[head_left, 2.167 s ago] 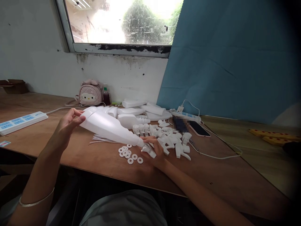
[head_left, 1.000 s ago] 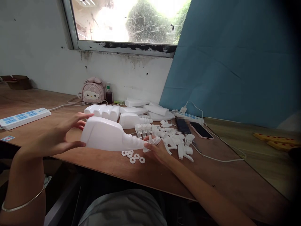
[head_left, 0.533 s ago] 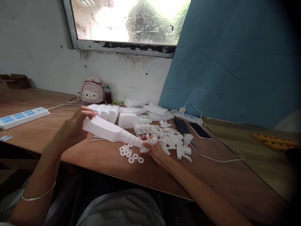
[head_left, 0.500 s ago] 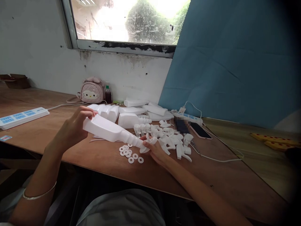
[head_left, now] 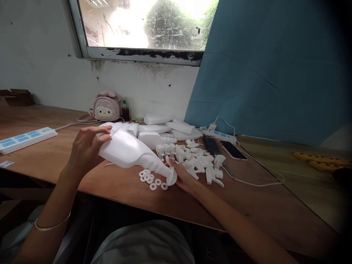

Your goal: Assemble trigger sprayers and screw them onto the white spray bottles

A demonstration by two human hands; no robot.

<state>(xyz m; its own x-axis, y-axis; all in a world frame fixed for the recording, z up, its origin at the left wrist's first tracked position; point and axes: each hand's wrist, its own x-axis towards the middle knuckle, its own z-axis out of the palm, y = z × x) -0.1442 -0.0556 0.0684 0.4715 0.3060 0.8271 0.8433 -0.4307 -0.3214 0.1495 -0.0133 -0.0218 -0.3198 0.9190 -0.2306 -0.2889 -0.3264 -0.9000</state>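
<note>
The left hand (head_left: 88, 148) grips the base end of the white bottle (head_left: 126, 148), and the right hand (head_left: 180, 174) grips the white spray head (head_left: 171, 176) at its neck; the bottle slants between these 2 hands above the tabletop (head_left: 118, 185), near white washers (head_left: 148, 178).

Most of the light comes in through the window (head_left: 148, 25), and it is so bright that a big part of the glass is just white. The rest of the room is dim and a bit gray. The white bottle (head_left: 122, 146) has a soft shine on its side. Under the table (head_left: 123, 192) it is very dark. The far right edge goes black. Blocky squares hide something beside the phone (head_left: 233, 150), so I can't really tell what it is.
</note>
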